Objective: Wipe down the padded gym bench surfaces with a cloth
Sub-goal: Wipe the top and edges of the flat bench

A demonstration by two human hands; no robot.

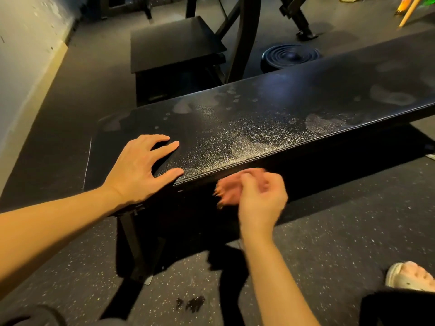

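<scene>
Bench pad [270, 118] smeared | left grip [141, 168] flat, fingers spread | right grip [261, 198] holds pink cloth [228, 189] — blurred

Glossy, grained, smudged leatherette bench pad [270, 118]; speckled rubber floor [341, 231].

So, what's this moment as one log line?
left hand: flat on bench pad | right hand: gripping pink cloth by pad's front side

Left hand [141, 165] lies flat with fingers spread; right hand [261, 196] is curled, blurred.
</scene>
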